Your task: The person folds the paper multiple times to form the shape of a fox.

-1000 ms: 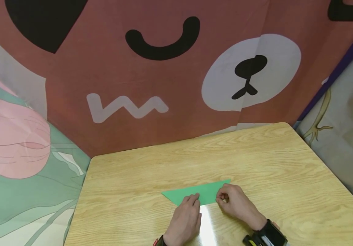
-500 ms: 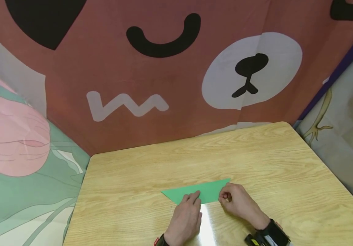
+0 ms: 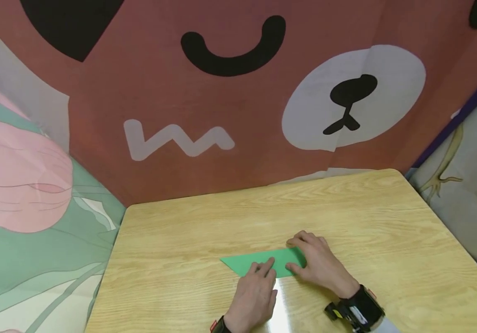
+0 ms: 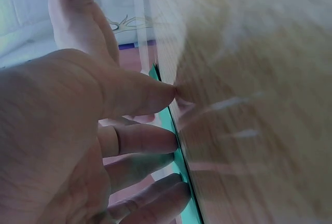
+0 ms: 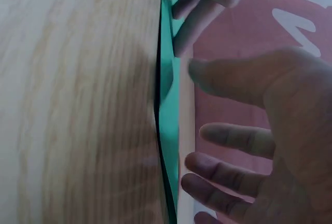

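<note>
A folded strip of green paper (image 3: 238, 263) lies on the wooden table, its left end slanting to a point. My left hand (image 3: 252, 296) rests on the paper's middle, with its fingertips pressing down near the front edge. Over the right end my right hand (image 3: 321, 263) has its thumb and fingers spread apart, covering that corner. In the right wrist view, the green paper (image 5: 168, 123) shows edge-on, slightly lifted along the near side, and the right fingers (image 5: 228, 136) stand apart from one another. Seen from the left wrist, several left fingertips touch the paper (image 4: 188, 203).
The wooden table (image 3: 180, 231) meets a brown fabric backdrop (image 3: 247, 171) with a cartoon bear face along its far edge. More printed cloth (image 3: 26, 180) hangs at the left. A strapped camera (image 3: 359, 309) sits on the right wrist.
My right hand has opened from a pinch at the paper's right end, its fingers spreading over the far edge. The left hand stays on the paper. The head view has shifted slightly.
</note>
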The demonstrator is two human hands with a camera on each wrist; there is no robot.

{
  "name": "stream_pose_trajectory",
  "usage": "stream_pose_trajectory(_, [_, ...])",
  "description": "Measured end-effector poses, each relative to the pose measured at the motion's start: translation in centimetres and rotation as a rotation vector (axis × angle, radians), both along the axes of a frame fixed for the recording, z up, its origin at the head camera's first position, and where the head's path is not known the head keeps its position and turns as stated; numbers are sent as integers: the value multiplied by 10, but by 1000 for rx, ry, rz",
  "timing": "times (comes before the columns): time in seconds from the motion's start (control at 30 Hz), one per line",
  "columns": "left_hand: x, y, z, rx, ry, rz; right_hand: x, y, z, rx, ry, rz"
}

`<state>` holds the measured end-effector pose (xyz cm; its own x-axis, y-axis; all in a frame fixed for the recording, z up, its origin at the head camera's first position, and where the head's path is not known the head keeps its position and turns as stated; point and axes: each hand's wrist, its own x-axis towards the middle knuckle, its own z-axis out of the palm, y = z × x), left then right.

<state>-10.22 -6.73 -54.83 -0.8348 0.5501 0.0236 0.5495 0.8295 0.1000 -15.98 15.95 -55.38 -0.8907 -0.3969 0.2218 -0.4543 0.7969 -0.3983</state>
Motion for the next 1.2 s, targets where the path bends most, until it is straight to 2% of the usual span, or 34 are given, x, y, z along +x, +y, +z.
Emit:
stream_pose_trajectory(0.27, [3, 2, 1, -11, -8, 31, -1, -7, 3, 71, 7, -3])
stream_pose_trajectory(0.53, [3, 0, 1, -38, 10, 30, -4, -8, 5, 65, -66, -21])
stream_pose_trajectory(0.63, [2, 0, 1, -29, 15, 27, -4, -6, 9, 74, -63, -13])
stream_pose_trajectory(0.8, [1, 0, -3, -35, 47, 22, 0, -2, 24, 25, -38, 33])
stream_pose_trajectory(0.97, [1, 1, -4, -70, 65, 27, 7, -4, 36, -64, -87, 61])
stream_pose_trajectory(1.07, [1, 2, -4, -120, 71, 17, 12, -8, 37, -96, -110, 68])
stream_pose_trajectory(1.2, [0, 4, -3, -178, 62, -9, 20, -13, 31, -152, -102, 63])
